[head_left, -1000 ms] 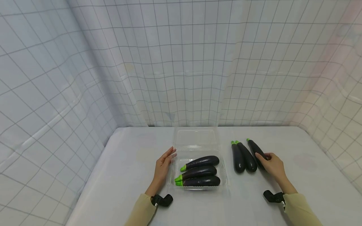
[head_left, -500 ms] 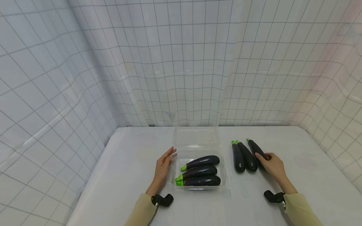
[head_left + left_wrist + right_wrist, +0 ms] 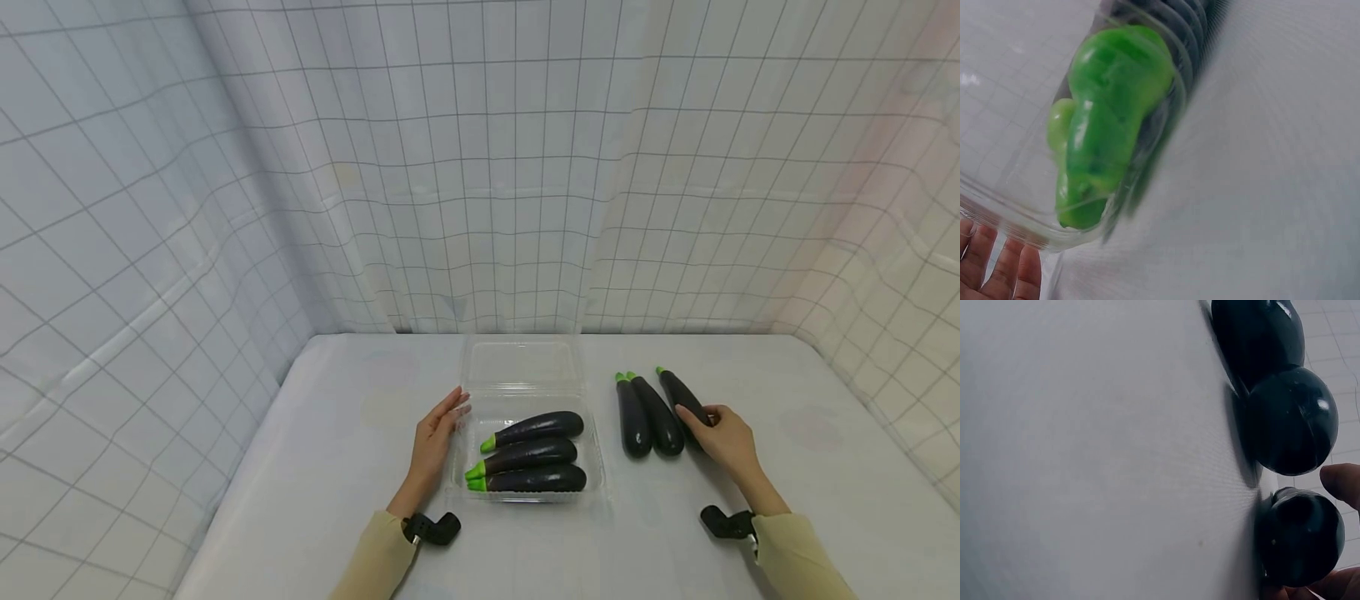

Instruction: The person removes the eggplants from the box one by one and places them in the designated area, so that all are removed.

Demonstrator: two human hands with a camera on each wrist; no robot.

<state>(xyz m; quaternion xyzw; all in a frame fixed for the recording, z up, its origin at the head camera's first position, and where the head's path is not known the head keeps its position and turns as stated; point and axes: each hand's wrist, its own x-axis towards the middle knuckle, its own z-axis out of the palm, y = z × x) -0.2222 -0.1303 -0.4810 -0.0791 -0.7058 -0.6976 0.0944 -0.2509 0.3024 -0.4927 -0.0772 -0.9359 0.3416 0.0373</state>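
In the head view, my right hand (image 3: 727, 437) holds the rightmost eggplant (image 3: 681, 393) on the table, thumb on one side and fingers on the other. The right wrist view shows that eggplant's round end (image 3: 1302, 540) between them. Just left of it lie two more eggplants (image 3: 635, 425) (image 3: 662, 419), side by side. My left hand (image 3: 433, 442) rests with extended fingers against the left side of a clear plastic clamshell box (image 3: 597, 458). Three eggplants lie crosswise inside, including a front one (image 3: 536, 479). Their green stems (image 3: 1110, 112) point left, seen through the box wall in the left wrist view.
The box's clear lid (image 3: 522, 364) is folded back flat behind it. A white cloth covers the table (image 3: 360, 467). White grid-patterned curtains (image 3: 480, 208) hang at the back and both sides. A black camera (image 3: 438, 528) sits on each wrist.
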